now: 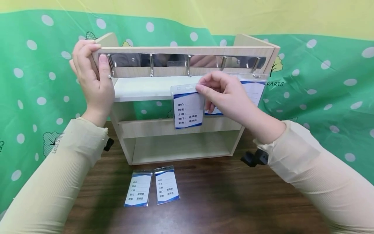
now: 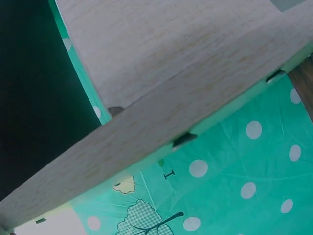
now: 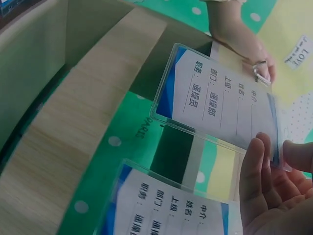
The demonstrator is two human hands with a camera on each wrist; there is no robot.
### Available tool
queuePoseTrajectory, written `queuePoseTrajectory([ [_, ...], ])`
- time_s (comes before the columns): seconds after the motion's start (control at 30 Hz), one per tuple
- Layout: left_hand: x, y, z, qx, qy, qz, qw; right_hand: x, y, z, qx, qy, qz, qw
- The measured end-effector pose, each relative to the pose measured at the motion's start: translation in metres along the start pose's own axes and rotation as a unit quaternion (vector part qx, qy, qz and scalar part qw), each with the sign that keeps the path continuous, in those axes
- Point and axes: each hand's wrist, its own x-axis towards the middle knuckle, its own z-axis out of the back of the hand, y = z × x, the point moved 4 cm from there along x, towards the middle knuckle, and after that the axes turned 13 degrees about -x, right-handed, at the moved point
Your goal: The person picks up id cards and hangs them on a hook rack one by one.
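My right hand [image 1: 223, 92] pinches a clear plastic badge holder [image 1: 188, 110] at its top right corner, in front of the shelf below the hook rail. In the right wrist view the badge holder [image 3: 215, 103] hangs tilted from thumb and fingers. Behind that hand, another badge holder [image 1: 253, 91] hangs near the right-hand hooks, partly hidden; whether a second one hangs there I cannot tell. At the upper left corner of the wooden shelf [image 1: 175, 128], my left hand [image 1: 94, 74] grips the board, fingers over the top, thumb on the front by the leftmost hook [image 1: 111, 65].
Two more badge holders, a left one [image 1: 138, 190] and a right one [image 1: 167, 185], lie face up on the dark wooden table [image 1: 222, 195]. A shiny metal rail [image 1: 172, 60] with several hooks runs along the shelf's top board. A green dotted cloth [image 1: 321, 97] hangs behind.
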Motion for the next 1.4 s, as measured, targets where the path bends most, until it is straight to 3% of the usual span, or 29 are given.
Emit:
queuePoseTrajectory([
  [0.57,0.0,-0.007,0.0,-0.012,0.0,-0.004,0.9999,0.022,-0.001,0.011,0.009,-0.04,-0.042,0.998],
  [0.93,0.001,0.005,0.001,-0.016,-0.002,-0.015,0.9998,0.025,0.01,0.011,-0.038,-0.044,-0.056,0.997],
  [1.2,0.002,0.004,-0.001,-0.015,0.001,-0.012,0.9998,0.023,0.009,0.011,-0.089,-0.047,-0.052,0.994],
  [1.4,0.001,-0.002,-0.002,-0.014,-0.001,-0.005,0.9999,0.025,0.01,0.01,-0.088,-0.041,-0.041,0.994],
])
